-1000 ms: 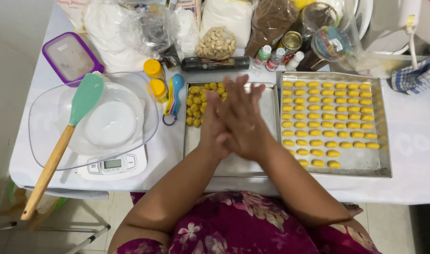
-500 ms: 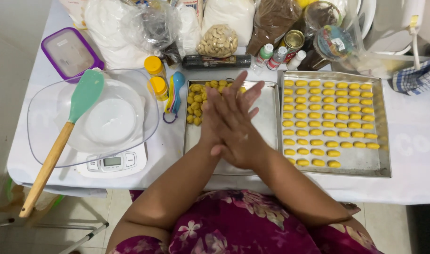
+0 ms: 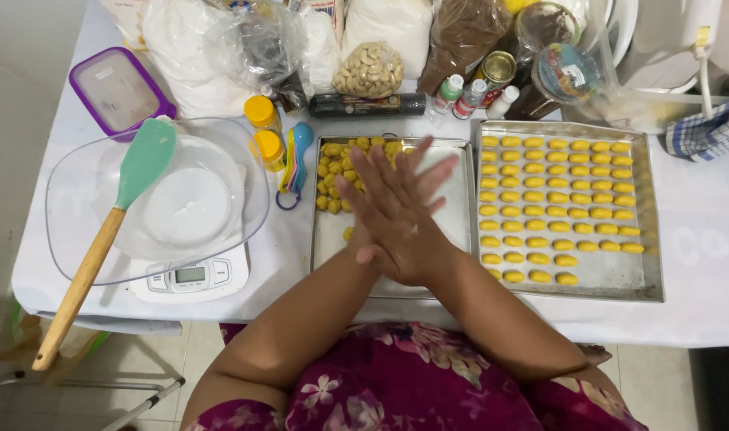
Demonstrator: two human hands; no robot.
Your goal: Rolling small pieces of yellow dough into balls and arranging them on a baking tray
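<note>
**Palms pressed together over the dough tray**

We see the right hand (image 3: 400, 219) lying flat on the left hand (image 3: 428, 179), fingers spread; whether they are grasping anything between the palms we cannot tell. Below them sits a rectangular metal tray (image 3: 452, 231) with yellow dough balls (image 3: 332, 172) heaped in its far left corner. Just beside it, a larger metal baking tray (image 3: 620, 271) carries rows of shaped yellow pieces (image 3: 556, 199) on the white counter (image 3: 699, 231).

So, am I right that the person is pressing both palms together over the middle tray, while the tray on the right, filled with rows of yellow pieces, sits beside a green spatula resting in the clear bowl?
Not quite. The head view shows the hands pressed together over the middle tray, and the right tray holds the rows of yellow pieces. But the green spatula and clear bowl are at the far left, on the scale, not beside the right tray.
</note>
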